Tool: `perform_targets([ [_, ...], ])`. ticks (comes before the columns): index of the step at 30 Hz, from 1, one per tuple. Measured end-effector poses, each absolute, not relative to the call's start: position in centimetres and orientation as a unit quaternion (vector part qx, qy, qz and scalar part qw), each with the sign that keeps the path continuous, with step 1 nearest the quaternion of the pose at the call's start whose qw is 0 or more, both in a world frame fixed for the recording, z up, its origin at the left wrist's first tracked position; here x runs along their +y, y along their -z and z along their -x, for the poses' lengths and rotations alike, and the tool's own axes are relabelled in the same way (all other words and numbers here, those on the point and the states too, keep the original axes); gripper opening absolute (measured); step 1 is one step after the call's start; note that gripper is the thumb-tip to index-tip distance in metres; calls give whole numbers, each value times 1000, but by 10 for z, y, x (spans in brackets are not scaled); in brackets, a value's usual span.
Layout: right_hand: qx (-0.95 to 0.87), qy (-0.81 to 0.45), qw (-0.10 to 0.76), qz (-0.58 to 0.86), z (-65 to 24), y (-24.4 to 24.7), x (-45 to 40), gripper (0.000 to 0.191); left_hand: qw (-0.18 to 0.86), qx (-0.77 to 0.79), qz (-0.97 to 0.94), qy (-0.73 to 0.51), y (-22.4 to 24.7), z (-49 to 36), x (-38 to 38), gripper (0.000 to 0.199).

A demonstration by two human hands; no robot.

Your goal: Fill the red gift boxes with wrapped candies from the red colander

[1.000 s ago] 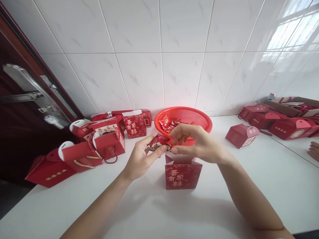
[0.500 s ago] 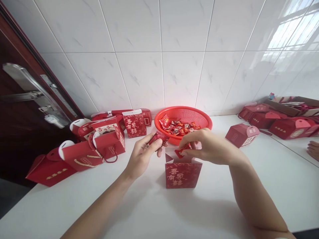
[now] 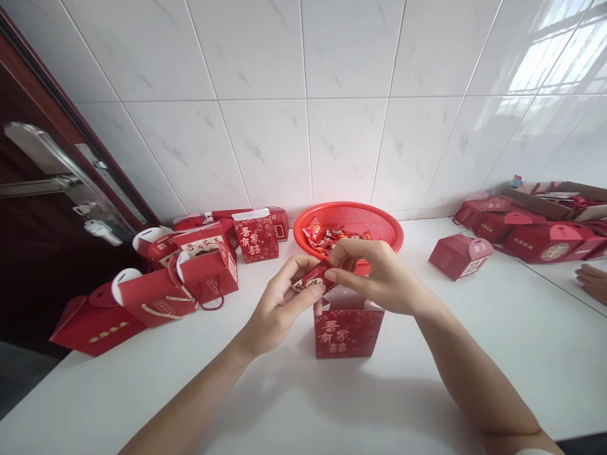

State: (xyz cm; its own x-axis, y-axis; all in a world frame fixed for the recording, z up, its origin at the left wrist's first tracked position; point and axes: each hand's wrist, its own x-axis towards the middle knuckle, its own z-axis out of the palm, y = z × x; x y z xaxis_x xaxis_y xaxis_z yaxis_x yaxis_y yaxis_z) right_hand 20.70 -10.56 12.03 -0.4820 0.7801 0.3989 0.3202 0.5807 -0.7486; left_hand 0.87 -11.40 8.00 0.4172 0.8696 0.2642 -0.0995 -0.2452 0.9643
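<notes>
The head view takes in a white tiled wall (image 3: 265, 57) along the 12 o'clock side, and below it a broad white tabletop (image 3: 265, 404). A dark door (image 3: 33, 234) with a metal handle stands at 10 o'clock. Using the open red box (image 3: 348, 336) as the dial's centre, a cluster of red gift boxes (image 3: 164, 300) spreads from 9 to 11 o'clock, some with cord handles. More red boxes (image 3: 528, 246) lie farther off at 2 o'clock, beside a brown carton (image 3: 526, 201).

The left forearm slants in from 7 o'clock, the left hand (image 3: 277, 309) turned inward with fingers curled and thumb laid along the red packet (image 3: 309, 277). The right forearm enters from 4 o'clock; the right hand (image 3: 379, 275) bends inward, thumb and fingertips closed on the packet's right end. Both hands thus grip it, tilted, at 11 o'clock just above the open box.

The red mesh basket (image 3: 367, 220) sits at 12 o'clock, wrapped candies (image 3: 315, 232) inside. The open box stands upright, its top unfolded. A single closed box (image 3: 450, 256) rests at 2 o'clock. Another person's hand (image 3: 592, 283) shows near 3 o'clock, at the view's edge.
</notes>
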Motion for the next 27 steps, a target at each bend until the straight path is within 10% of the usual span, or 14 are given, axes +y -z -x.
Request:
perform_targets([
  [11,-662,-193,617,380,-270,-145,-107,17,313,379,-731,-472,-68,-5,-103,7],
  [27,-862,-217,340,306,-243,-140,-113,9,377,325,-828,-258,-84,2,-114,52],
])
